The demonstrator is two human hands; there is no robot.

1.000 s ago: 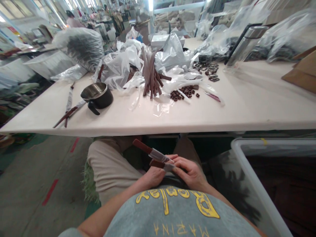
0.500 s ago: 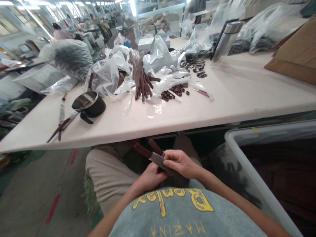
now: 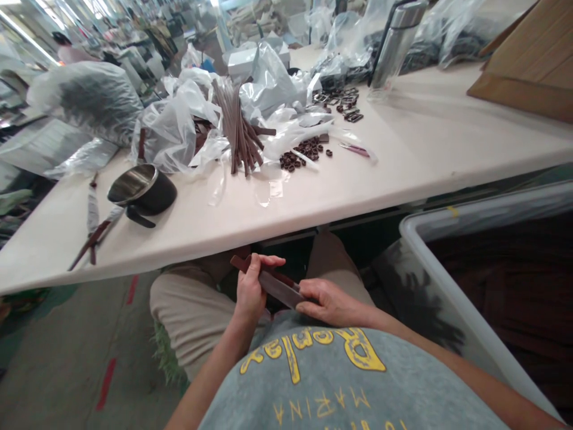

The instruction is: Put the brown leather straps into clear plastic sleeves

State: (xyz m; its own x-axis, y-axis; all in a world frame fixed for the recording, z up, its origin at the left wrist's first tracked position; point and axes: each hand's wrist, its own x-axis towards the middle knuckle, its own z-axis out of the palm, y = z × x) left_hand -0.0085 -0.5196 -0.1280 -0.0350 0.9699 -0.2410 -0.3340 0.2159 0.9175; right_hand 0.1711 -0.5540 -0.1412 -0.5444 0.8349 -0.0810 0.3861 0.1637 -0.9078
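Brown leather straps (image 3: pixel 276 285), held in closed left hand (image 3: pixel 251 286), their lower end pinched by right hand (image 3: pixel 329 302). Steel pot (image 3: pixel 142 190) near table's (image 3: pixel 358 173) left edge.

Factory hall, pale long worktable (image 3: pixel 425 143), grey floor (image 3: pixel 58 370) w/ red tape marks (image 3: pixel 106 383), fluor. tubes (image 3: pixel 27 21) overhead, windows (image 3: pixel 11 39) far L.
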